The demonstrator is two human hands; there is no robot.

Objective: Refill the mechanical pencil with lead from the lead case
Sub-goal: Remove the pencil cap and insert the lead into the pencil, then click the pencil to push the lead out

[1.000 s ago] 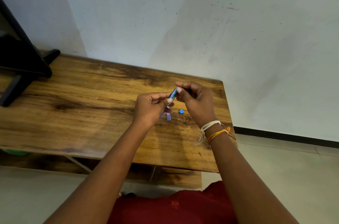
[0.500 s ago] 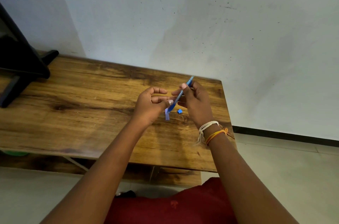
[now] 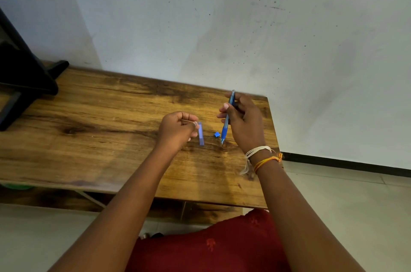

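Observation:
My right hand (image 3: pixel 243 124) grips a blue mechanical pencil (image 3: pixel 227 120) almost upright, its tip touching the wooden table (image 3: pixel 100 138). My left hand (image 3: pixel 178 130) is closed to the left of it, thumb and forefinger pinching a thin pale stick that looks like a lead (image 3: pixel 188 120). The pale blue lead case (image 3: pixel 201 135) lies flat on the table just right of my left hand's fingers. A small blue cap (image 3: pixel 216 134) lies between the case and the pencil tip.
A black stand (image 3: pixel 26 80) occupies the table's far left corner. The table's right edge (image 3: pixel 273 138) runs close to my right hand, with tiled floor beyond. A white wall rises directly behind. Something green (image 3: pixel 15 186) shows under the table.
My hands have separated. My right hand carried the pencil to the right and stood it tip down. My left hand let go of the pencil and closed near the lead case.

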